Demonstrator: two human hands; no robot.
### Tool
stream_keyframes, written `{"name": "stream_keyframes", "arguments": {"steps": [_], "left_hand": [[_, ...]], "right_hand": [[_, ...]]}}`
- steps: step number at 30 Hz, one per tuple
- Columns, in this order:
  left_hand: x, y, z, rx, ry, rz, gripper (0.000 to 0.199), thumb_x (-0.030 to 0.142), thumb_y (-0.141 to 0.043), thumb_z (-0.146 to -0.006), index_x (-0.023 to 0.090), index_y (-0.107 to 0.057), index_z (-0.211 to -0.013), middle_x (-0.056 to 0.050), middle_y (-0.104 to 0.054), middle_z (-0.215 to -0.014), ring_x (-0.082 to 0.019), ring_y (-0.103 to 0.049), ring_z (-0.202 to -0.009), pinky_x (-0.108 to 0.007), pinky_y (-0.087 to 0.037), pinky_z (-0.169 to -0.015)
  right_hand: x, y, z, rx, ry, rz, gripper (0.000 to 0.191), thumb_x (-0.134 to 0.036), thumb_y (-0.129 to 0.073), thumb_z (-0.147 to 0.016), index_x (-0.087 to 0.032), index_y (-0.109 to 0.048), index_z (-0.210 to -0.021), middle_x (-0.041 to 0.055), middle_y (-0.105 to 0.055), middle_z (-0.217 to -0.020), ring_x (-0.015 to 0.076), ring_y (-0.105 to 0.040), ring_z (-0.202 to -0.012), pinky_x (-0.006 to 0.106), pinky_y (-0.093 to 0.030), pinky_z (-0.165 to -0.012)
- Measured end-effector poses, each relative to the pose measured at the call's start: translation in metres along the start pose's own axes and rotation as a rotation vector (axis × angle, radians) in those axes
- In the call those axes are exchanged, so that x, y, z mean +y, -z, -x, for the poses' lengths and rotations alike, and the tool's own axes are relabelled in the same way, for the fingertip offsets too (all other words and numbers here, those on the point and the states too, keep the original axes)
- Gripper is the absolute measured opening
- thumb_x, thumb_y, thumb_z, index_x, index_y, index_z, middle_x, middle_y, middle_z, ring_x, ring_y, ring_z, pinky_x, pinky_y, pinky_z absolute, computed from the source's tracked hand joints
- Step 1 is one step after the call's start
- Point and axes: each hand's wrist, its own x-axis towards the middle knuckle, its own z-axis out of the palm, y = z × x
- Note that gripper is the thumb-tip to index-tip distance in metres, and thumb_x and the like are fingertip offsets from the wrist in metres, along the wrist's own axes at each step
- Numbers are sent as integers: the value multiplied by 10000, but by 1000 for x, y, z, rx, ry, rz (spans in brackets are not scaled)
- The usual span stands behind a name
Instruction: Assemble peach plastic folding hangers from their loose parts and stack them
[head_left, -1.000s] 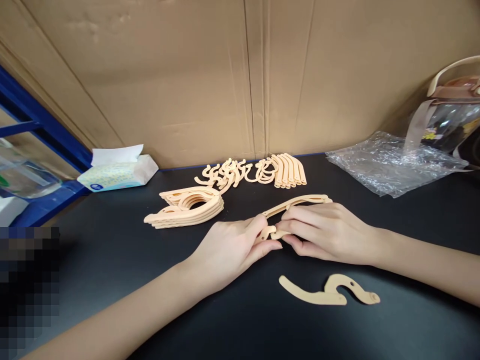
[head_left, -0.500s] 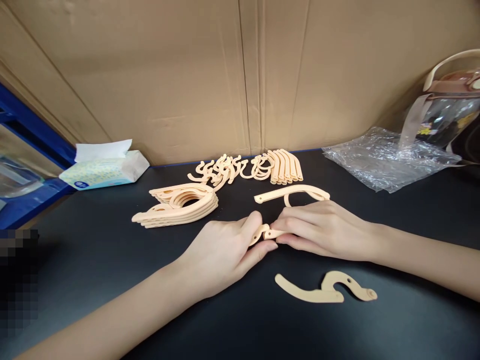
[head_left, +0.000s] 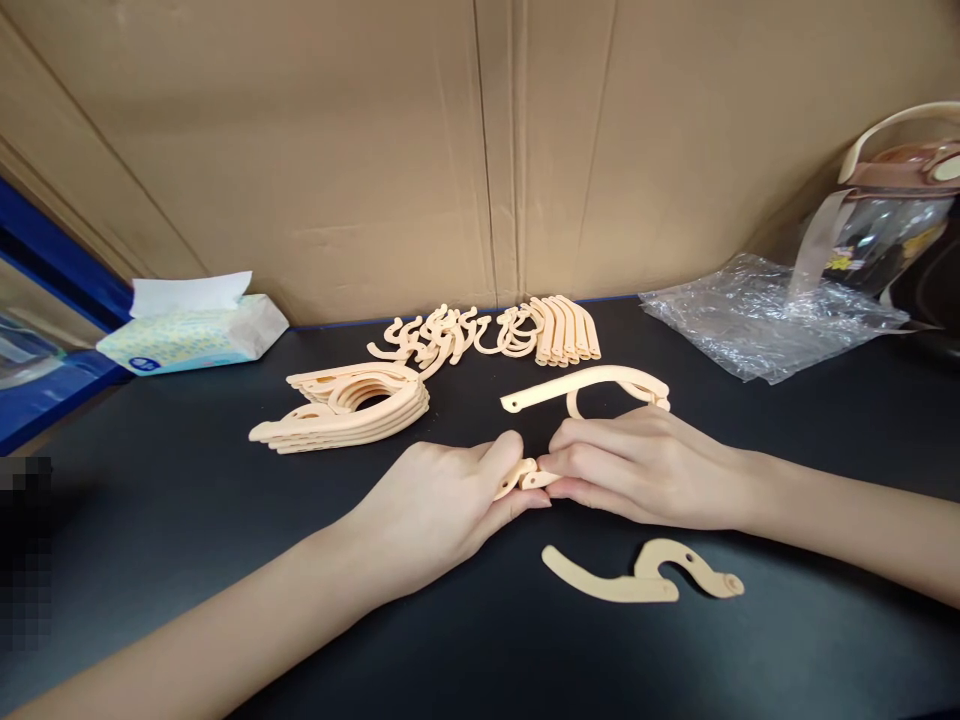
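My left hand is closed round a cream plastic hanger piece, of which only a rounded end with a hole shows. Pinched in my right hand is a hanger arm, its end against that piece; most of it lies under the fingers. Beyond the right hand a long curved hanger arm extends leftward, with a hook-like loop below it; whether it joins the held arm is hidden. Nearer me, two joined hanger pieces lie flat on the black table.
Folded hangers are stacked at left. Loose hooks and a row of hanger arms lie at the back before a cardboard wall. A tissue pack sits back left; clear plastic wrap and a bottle stand back right.
The long hanger arm behind the right hand has swung slightly, its right end showing further right. Both hands keep their grip, pieces still end to end. The whole view has shifted a little.
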Motion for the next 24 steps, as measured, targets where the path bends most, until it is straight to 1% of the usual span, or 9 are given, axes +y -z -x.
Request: {"name": "stream_keyframes", "arguments": {"steps": [5, 9, 12, 16, 20, 24], "left_hand": [[0, -2, 1, 30, 2, 1, 329, 461, -235, -1006, 229, -313, -787, 72, -520, -534, -123, -489, -376, -218, -200, -389], [1, 0, 0, 36, 18, 16, 355, 465, -192, -1008, 233, -296, -761, 86, -455, -481, -120, -435, -336, -219, -180, -383], [1, 1, 0, 12, 37, 24, 365, 468, -171, -1008, 234, -293, -755, 85, -442, -472, -125, -429, -334, -222, -175, -385], [0, 3, 0, -29, 49, -3, 381, 480, -149, -1003, 235, -307, -757, 71, -459, -475, -144, -442, -345, -232, -172, -389], [-1, 6, -1, -101, 52, -16, 385, 476, -155, -1002, 234, -320, -753, 61, -471, -478, -156, -451, -353, -238, -172, -396], [1, 11, -3, -166, 69, -32, 348, 448, -220, -1005, 231, -326, -754, 58, -476, -486, -163, -469, -371, -237, -183, -405]], "right_hand": [[1, -1, 0, -24, -44, -47, 234, -258, -388, -984, -159, -597, -950, -13, -566, -740, 82, -477, -567, 210, -356, -504], [2, -1, 1, -12, -73, -67, 283, -287, -380, -988, -143, -619, -943, -4, -576, -719, 92, -499, -567, 217, -353, -518], [3, -1, 1, -30, -94, -96, 328, -302, -352, -1000, -143, -630, -929, 0, -594, -701, 94, -520, -567, 215, -364, -532], [4, -1, 2, -50, -106, -102, 333, -311, -351, -1004, -149, -639, -963, 10, -628, -721, 98, -560, -597, 213, -385, -555], [3, -1, 2, -24, -86, -78, 326, -309, -364, -1003, -151, -649, -984, 8, -637, -714, 98, -553, -574, 215, -390, -545], [3, -1, 3, 8, -71, -54, 327, -308, -370, -1003, -152, -657, -990, 10, -653, -722, 93, -554, -562, 212, -387, -529]]}}
